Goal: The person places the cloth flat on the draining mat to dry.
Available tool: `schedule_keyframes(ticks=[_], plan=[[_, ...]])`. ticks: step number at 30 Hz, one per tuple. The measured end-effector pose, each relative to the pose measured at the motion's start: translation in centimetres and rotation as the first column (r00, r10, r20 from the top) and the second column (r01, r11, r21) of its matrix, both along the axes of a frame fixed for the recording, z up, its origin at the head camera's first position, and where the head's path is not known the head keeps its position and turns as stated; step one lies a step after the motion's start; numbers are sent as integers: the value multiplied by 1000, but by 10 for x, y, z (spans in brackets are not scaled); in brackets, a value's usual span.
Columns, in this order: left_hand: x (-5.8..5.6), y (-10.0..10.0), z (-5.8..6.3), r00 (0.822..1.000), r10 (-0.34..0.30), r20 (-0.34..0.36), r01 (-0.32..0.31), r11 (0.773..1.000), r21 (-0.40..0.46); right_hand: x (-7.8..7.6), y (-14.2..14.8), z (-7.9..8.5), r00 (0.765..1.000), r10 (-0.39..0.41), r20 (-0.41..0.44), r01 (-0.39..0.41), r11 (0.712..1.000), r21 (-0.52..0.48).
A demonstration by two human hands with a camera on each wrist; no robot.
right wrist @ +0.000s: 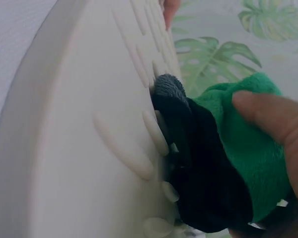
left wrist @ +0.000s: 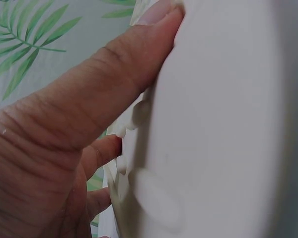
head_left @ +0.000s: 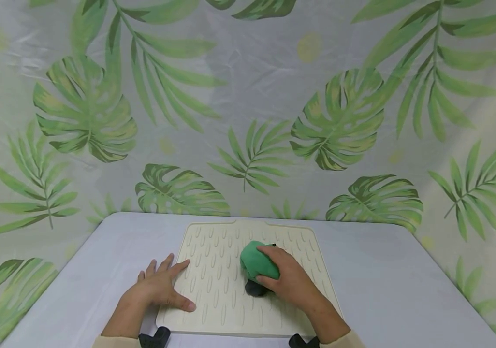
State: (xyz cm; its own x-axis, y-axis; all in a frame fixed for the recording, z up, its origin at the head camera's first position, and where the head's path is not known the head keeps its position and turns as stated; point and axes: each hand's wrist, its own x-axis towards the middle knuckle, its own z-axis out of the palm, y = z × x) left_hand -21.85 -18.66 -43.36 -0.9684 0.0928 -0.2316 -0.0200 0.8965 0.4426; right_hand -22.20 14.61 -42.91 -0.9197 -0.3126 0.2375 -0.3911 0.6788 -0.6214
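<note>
A cream washboard (head_left: pixel 226 309) with rows of raised oval bumps lies flat on the table. My left hand (head_left: pixel 156 290) rests at its left side with fingers spread; the thumb (left wrist: pixel 124 59) lies on the board's surface. Over the right half of the board, my right hand (head_left: pixel 291 278) grips a bunched green cloth (head_left: pixel 258 261) between thumb and fingers. From beneath the green cloth sticks out a black piece of fabric (right wrist: pixel 203 163), with a grey fuzzy patch (right wrist: pixel 170 88) at one end, right against the bumps. The fingers' far side is hidden behind the cloth.
The table (head_left: pixel 383 280) has a white cover that shows on both sides of the board. Behind it hangs a pale curtain (head_left: pixel 265 87) printed with green leaves. Black straps (head_left: pixel 155 337) sit at both wrists, near the board's front edge.
</note>
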Motion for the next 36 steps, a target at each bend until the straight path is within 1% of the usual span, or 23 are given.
schedule_keyframes(ticks=[6, 10, 14, 20, 23, 27, 32, 36], plan=[[-1, -1, -1, 1000, 10, 8, -11, 1000, 15, 2, 2, 3, 998, 40, 48, -42, 997, 60], [-1, 0, 0, 1000, 5, -1, -5, 1000, 1, 2, 3, 1, 996, 67, 53, -72, 992, 99], [-1, 0, -1, 1000, 7, -3, -7, 1000, -3, 2, 2, 0, 995, 78, 54, -84, 988, 128], [0, 0, 0, 1000, 2, 0, -2, 1000, 7, 3, 2, 1, 994, 93, 57, -99, 988, 120], [-1, -1, -2, 1000, 2, 9, -2, 1000, 14, 4, 2, 1, 994, 87, 70, -95, 988, 119], [0, 0, -1, 1000, 2, 10, -2, 1000, 10, 5, 1, 2, 994, 73, 78, -81, 990, 114], [1, 2, 2, 1000, 0, -2, 0, 1000, -7, 6, 1, 3, 996, 62, 64, -69, 992, 102], [-1, 1, 1, 1000, -3, 1, 3, 1000, -9, 5, 0, 4, 997, 55, 51, -60, 993, 100]])
